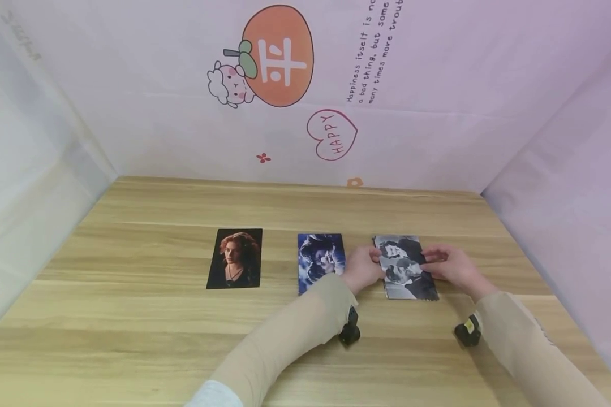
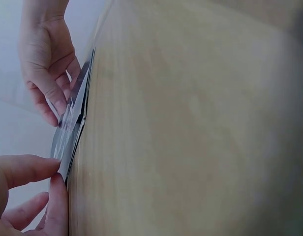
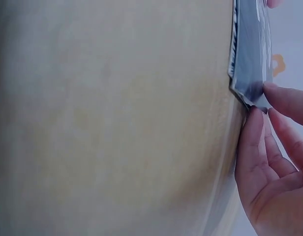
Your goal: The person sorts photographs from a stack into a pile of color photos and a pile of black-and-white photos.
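A black-and-white photo card (image 1: 402, 271) showing two people lies at the right of the row, with layered edges beneath it like a small stack. My left hand (image 1: 362, 268) pinches its left edge between thumb and finger. At the opposite edge, my right hand (image 1: 450, 268) pinches the card, which the right wrist view shows as a glossy sheet (image 3: 252, 54) between thumb and fingers. In the left wrist view the stack (image 2: 75, 120) appears edge-on, slightly raised and parted at one side. A blue photo card (image 1: 319, 257) lies beside my left hand, partly covered by my left wrist and sleeve.
A dark portrait card (image 1: 234, 259) of a red-haired person lies at the left on the wooden table (image 1: 132, 328). A white printed sheet (image 1: 158, 130) stands behind the table, and pale sheets enclose both sides. A small black wrist camera (image 1: 350, 328) hangs under the left sleeve.
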Demonstrator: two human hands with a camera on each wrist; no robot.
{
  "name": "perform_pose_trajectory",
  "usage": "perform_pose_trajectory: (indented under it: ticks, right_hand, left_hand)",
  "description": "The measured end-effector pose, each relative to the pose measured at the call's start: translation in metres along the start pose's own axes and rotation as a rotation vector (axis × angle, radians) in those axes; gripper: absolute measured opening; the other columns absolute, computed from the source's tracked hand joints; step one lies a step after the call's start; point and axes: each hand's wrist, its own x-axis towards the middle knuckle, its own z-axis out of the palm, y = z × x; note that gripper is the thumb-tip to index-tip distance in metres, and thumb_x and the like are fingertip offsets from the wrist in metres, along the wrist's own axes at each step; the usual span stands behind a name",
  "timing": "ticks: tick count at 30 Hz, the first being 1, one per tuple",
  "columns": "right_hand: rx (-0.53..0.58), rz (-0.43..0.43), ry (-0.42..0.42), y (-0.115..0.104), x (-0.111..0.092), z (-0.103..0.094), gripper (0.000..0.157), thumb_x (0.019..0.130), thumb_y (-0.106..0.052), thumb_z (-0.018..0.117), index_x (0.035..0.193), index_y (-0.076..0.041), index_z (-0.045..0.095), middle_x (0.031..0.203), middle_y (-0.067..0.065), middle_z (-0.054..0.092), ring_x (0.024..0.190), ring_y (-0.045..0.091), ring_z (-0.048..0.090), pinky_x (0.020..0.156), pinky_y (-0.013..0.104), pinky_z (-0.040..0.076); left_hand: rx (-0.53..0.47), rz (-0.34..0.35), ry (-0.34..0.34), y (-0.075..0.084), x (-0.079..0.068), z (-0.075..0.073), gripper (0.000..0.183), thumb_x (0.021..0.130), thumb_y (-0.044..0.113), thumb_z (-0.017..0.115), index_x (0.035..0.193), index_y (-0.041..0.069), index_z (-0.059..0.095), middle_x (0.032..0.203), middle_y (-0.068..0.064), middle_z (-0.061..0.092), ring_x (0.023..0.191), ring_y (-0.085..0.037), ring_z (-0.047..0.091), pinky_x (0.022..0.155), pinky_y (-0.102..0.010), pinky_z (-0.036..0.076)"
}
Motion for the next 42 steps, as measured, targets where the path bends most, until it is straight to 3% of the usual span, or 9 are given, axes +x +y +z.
perform_pose_trajectory:
  ticks: [14, 31, 36, 42]
  right_hand:
    - [-0.030, -0.004, 0.020, 0.0010, 0.0010, 0.0017, 0.047, 0.084, -0.005, 0.067, 0.122, 0.016, 0.049, 0.116, 0.033, 0.057, 0.082, 0.003, 0.058, 0.068, 0.019, 0.055]
    - [-0.155, -0.037, 0.053, -0.0030, -0.0014, 0.0058, 0.042, 0.081, -0.006, 0.069, 0.114, 0.015, 0.054, 0.110, 0.032, 0.060, 0.095, 0.031, 0.062, 0.065, 0.018, 0.053]
    - [-0.167, -0.056, 0.065, -0.0029, -0.0012, 0.0057, 0.042, 0.082, -0.007, 0.069, 0.115, 0.015, 0.054, 0.110, 0.032, 0.060, 0.099, 0.036, 0.061, 0.068, 0.019, 0.053]
    - [-0.097, -0.072, 0.094, -0.0081, -0.0060, 0.0019, 0.042, 0.086, -0.005, 0.064, 0.119, 0.018, 0.050, 0.113, 0.036, 0.057, 0.093, 0.031, 0.065, 0.071, 0.023, 0.057]
  left_hand:
    - [0.021, 0.005, -0.007, 0.0022, -0.0048, -0.0028, 0.033, 0.070, -0.003, 0.072, 0.103, 0.000, 0.068, 0.093, -0.005, 0.068, 0.081, -0.012, 0.059, 0.068, -0.015, 0.048]
    - [0.072, 0.011, -0.026, 0.0057, -0.0089, -0.0069, 0.033, 0.072, -0.005, 0.067, 0.104, 0.000, 0.068, 0.097, -0.007, 0.069, 0.088, -0.016, 0.062, 0.071, -0.018, 0.049]
    - [0.054, 0.013, -0.024, 0.0048, -0.0086, -0.0073, 0.033, 0.071, -0.006, 0.067, 0.104, 0.000, 0.068, 0.096, -0.007, 0.069, 0.087, -0.015, 0.062, 0.071, -0.017, 0.049]
    - [-0.070, -0.015, -0.067, 0.0036, -0.0064, -0.0076, 0.035, 0.074, -0.005, 0.069, 0.109, -0.002, 0.066, 0.098, -0.009, 0.067, 0.086, -0.015, 0.061, 0.070, -0.018, 0.051]
